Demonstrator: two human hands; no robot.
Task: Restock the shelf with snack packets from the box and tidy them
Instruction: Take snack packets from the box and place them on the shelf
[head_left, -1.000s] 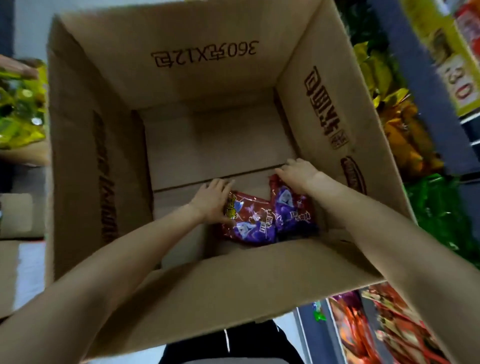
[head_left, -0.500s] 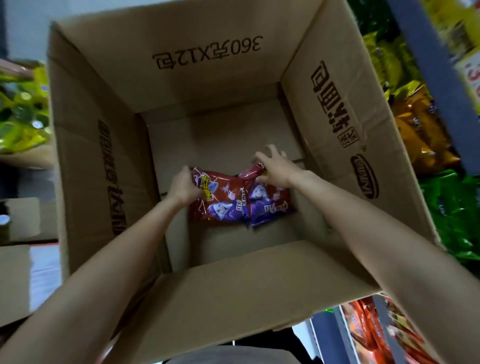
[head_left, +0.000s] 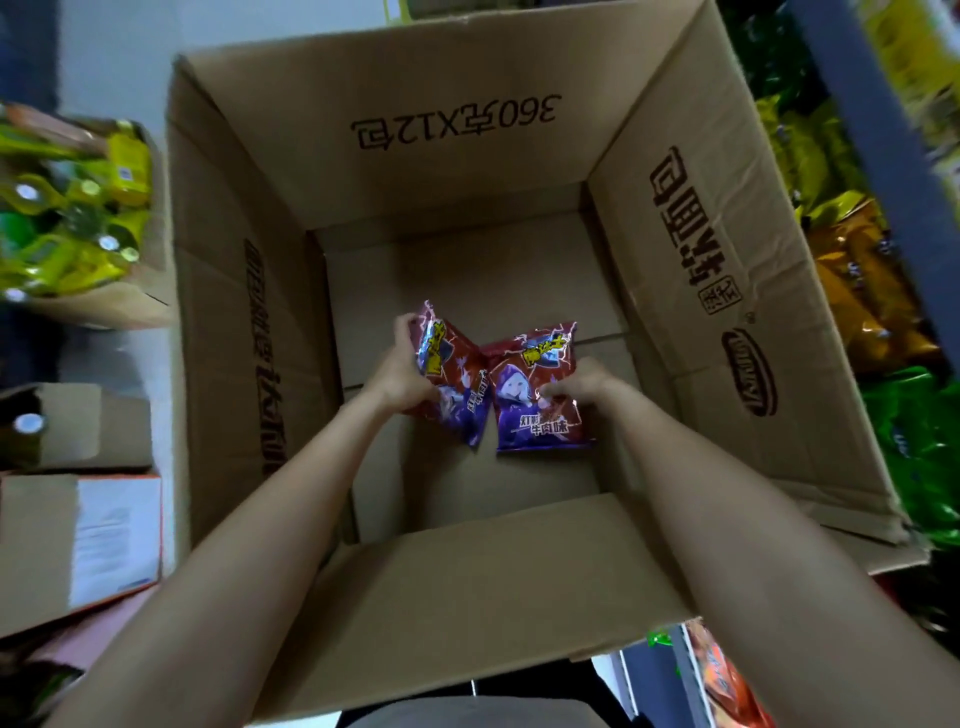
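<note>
Box (head_left: 467, 156) flap — "360克X12包" printed.

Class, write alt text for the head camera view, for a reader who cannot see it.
Two bare arms reach into a large open cardboard box; the left hand and the right hand each grip a red-and-purple snack packet. Shelves of yellow, orange and green packets stand to the right.
</note>
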